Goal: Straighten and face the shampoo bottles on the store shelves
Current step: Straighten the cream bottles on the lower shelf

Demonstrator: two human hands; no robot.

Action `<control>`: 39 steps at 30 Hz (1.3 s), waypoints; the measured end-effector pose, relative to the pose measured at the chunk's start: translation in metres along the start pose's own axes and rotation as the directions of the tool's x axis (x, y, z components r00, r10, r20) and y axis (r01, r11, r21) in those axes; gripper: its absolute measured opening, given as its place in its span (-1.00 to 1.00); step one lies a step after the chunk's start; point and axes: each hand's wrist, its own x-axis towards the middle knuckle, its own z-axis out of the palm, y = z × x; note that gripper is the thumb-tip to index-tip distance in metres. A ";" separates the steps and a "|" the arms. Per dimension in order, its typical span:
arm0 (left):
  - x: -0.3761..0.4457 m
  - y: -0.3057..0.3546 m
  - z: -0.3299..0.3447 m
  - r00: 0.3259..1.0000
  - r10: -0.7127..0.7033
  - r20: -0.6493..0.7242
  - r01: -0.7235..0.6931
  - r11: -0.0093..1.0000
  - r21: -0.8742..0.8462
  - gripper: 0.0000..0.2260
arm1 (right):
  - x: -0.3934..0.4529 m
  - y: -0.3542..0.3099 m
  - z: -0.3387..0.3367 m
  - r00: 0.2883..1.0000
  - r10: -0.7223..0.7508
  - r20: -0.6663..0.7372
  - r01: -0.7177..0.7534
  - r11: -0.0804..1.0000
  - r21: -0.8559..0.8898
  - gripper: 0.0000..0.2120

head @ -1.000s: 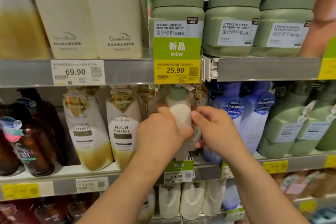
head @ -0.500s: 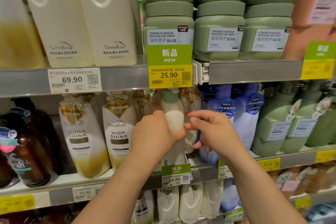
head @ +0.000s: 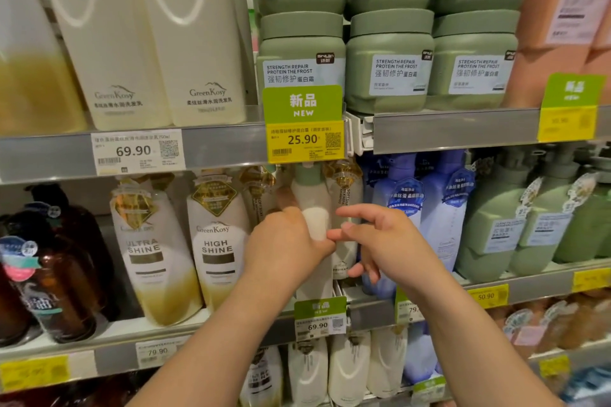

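**Head view: cream bottle in hand on middle shelf**

Head view, facing store shelving at close range. Left hand (head: 291, 251) wrapped around the cream bottle (head: 314, 205) with the green collar, fingers behind it, thumb across its front. Bottle standing upright on the middle shelf (head: 373, 307), directly under the yellow 25.90 price tag (head: 305, 142), which covers its pump. Right hand (head: 386, 244) loose, fingers spread, nothing grasped; index fingertip touching the left thumb at the bottle's front, lower fingers curled near a white bottle (head: 345, 254) just behind and to the right.

Obstructions and surroundings:

- Green "NEW" flag (head: 302, 104) and the price tag hanging off the upper shelf rail (head: 215, 149), masking the tops of the bottles below.
- Gold-capped bottles crowding both sides of the held bottle; one gold cap (head: 344, 175) just right of its collar.
- To the left, the HIGH SHINE bottle (head: 216, 241) and the ULTRA SHINE bottle (head: 148, 251), labels forward, close together.
- Far left, dark amber bottles (head: 62, 274), partly blurred.
- To the right, blue bottles (head: 406, 205) beside the right hand, then green pump bottles (head: 496, 228) leaning slightly.
- Upper shelf: tall cream GreenKosy bottles (head: 198, 43) at left, green jars (head: 388, 63) stacked two high at centre, orange containers (head: 562, 26) at right, blurred.
- Small 69.90 tag (head: 319, 320) clipped to the middle shelf edge below the held bottle; further white bottles (head: 347, 370) on the shelf underneath.
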 end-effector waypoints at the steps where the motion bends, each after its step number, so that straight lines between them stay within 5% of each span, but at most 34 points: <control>1: 0.002 -0.001 -0.001 1.000 -0.003 0.028 0.004 1.000 -0.023 -0.43 | 0.002 0.001 -0.002 1.000 -0.006 -0.009 0.006 1.000 0.009 -0.78; 6: 0.012 -0.008 -0.009 0.985 -0.031 0.170 0.052 0.991 -0.120 -0.49 | 0.015 0.013 -0.003 0.992 -0.068 -0.105 0.062 0.996 -0.065 -0.70; 12: 0.011 -0.012 -0.019 0.982 -0.031 0.188 0.044 0.997 -0.069 -0.52 | 0.030 0.027 0.002 0.994 -0.091 -0.063 0.078 0.980 -0.183 -0.58; 19: 0.014 -0.017 -0.024 0.957 -0.029 0.288 0.066 0.991 -0.120 -0.55 | 0.033 0.028 0.011 0.992 -0.123 -0.004 0.118 0.964 -0.237 -0.70; 24: 0.014 -0.021 -0.025 0.955 -0.019 0.296 0.076 0.980 -0.184 -0.25 | 0.033 0.028 0.010 0.995 -0.104 0.010 0.103 0.960 -0.259 -0.74; 27: 0.011 -0.020 -0.024 0.966 -0.046 0.255 0.084 0.986 -0.141 -0.53 | 0.033 0.030 0.010 0.995 -0.095 0.019 0.097 0.963 -0.251 -0.69; 34: 0.009 -0.030 -0.024 0.960 0.006 0.281 0.046 0.983 -0.179 -0.61 | 0.030 0.038 0.009 0.996 -0.084 -0.027 0.082 0.994 -0.065 -0.61; 39: -0.004 -0.030 -0.014 0.975 0.068 0.213 -0.034 0.987 -0.158 -0.69 | 0.026 0.054 0.011 0.998 -0.057 -0.012 0.053 0.981 -0.185 -0.61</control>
